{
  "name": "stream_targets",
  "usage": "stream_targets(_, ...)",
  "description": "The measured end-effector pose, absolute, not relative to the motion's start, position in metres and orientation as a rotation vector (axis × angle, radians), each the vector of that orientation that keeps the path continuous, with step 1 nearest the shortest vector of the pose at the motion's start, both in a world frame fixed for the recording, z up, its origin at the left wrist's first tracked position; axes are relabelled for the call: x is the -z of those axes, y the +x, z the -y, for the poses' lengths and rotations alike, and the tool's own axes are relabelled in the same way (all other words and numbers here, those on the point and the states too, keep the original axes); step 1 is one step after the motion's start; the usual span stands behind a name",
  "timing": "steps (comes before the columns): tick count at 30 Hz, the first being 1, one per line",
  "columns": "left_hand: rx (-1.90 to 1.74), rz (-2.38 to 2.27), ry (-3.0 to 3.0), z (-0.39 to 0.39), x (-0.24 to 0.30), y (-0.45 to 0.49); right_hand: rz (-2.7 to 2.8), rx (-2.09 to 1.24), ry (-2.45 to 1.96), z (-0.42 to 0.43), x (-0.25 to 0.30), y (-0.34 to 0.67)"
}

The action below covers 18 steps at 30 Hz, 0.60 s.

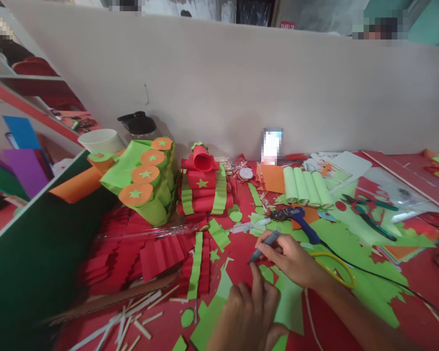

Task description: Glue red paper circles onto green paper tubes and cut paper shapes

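Observation:
My right hand (292, 258) is closed around a grey pen (263, 246), tip pointing left and down at the red table (406, 312). Just below it, my left hand (247, 314) rests on green paper pieces (289, 304), index finger stretched toward the pen tip, other fingers curled; I cannot make out anything in it. A blue glue gun (302, 222) lies just behind my right hand, its black cord trailing right. A yellow ring (334, 268) lies beside my right wrist.
Green paper rolls with orange star caps (146, 183) and red rolls with green bands (203, 187) stand at the back. Pleated red paper (139, 253), wooden sticks (131, 321), pale green tubes (307, 185), scissors (369, 214) and scraps are spread around. A partition wall (241, 78) stands behind.

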State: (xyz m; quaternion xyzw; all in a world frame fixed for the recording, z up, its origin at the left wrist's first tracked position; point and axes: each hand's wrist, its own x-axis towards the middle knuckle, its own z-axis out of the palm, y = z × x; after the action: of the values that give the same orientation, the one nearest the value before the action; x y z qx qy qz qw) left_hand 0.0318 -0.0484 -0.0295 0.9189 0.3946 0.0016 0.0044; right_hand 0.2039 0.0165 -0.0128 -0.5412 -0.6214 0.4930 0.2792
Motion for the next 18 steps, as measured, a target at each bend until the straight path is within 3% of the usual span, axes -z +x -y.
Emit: stream_targets(18,0.003,-1.29,2.927,0.055,0.039,0.044,1.781,-1.364,-1.363,-0.018,0.01,0.199)
